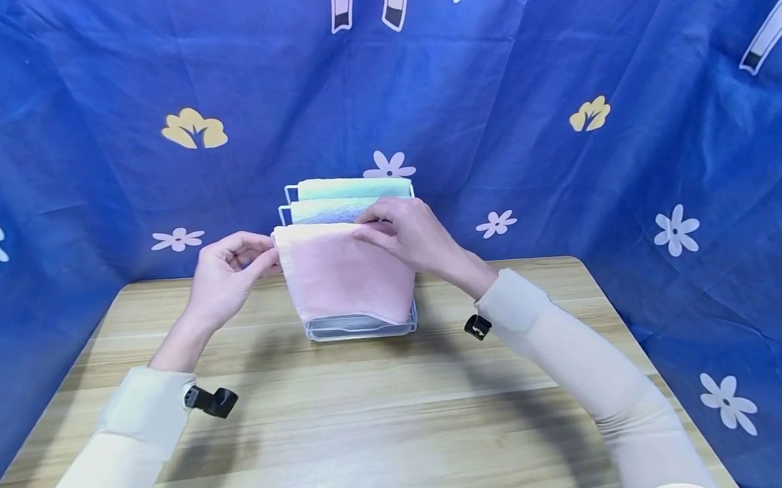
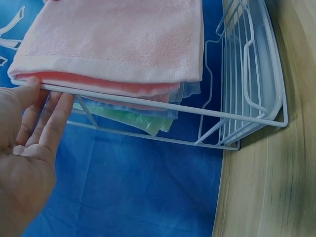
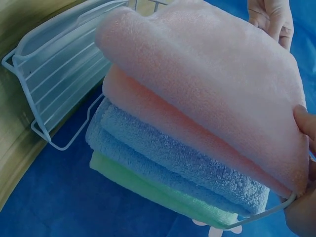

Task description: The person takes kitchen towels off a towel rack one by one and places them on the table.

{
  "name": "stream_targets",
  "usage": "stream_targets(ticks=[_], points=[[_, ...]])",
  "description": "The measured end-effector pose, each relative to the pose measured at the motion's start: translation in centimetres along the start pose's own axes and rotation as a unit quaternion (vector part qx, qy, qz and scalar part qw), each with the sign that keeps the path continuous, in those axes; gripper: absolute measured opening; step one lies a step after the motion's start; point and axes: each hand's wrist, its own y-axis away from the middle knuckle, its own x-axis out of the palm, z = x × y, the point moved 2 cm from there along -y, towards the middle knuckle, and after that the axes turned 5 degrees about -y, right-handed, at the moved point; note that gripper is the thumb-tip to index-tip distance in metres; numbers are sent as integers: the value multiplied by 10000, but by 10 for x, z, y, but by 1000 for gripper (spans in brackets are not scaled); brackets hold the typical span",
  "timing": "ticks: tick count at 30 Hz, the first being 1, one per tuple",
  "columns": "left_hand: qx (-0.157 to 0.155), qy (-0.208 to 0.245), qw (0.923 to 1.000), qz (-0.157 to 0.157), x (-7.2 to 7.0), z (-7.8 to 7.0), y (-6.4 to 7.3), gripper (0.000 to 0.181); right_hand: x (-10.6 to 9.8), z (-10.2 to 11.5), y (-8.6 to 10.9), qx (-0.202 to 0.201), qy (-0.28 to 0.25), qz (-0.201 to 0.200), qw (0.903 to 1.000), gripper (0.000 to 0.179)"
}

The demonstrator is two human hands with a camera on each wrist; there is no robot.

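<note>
A folded pink towel (image 1: 348, 274) hangs over the front bar of a white wire rack (image 1: 363, 332). My left hand (image 1: 231, 276) is at the towel's upper left corner; in the left wrist view its thumb and fingers pinch the rack's side wire (image 2: 163, 104) beside the towel's edge. With thumb and fingers, my right hand (image 1: 411, 235) pinches the towel's top edge near the right corner. Behind it hang a blue towel (image 3: 173, 153) and a green towel (image 3: 148, 190), each on its own bar. The right fingertips are partly cut off in the right wrist view.
The rack stands at the back of a wooden table (image 1: 350, 431), with a pale tray (image 2: 269, 64) at its base. A blue patterned cloth (image 1: 267, 70) hangs close behind the rack and along both sides.
</note>
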Motion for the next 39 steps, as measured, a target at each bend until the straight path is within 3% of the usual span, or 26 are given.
stream_targets(ticks=[10, 21, 30, 39], points=[[-29, -192, 9998, -2, -1, -1, 1, 12, -3, 4, -2, 159, -4, 74, 9998, 16], [16, -242, 9997, -45, 0, -2, 3, 8, -4, 5, 0, 115, -28, -126, 9999, 17], [98, -310, 9994, -119, 1, 0, 5, 9, -18, 9, -2, 116, -30, -454, 9989, 14], [106, -504, 9986, -134, 1, 1, 5, 10, -31, 14, -3, 154, -85, -434, 9989, 15]])
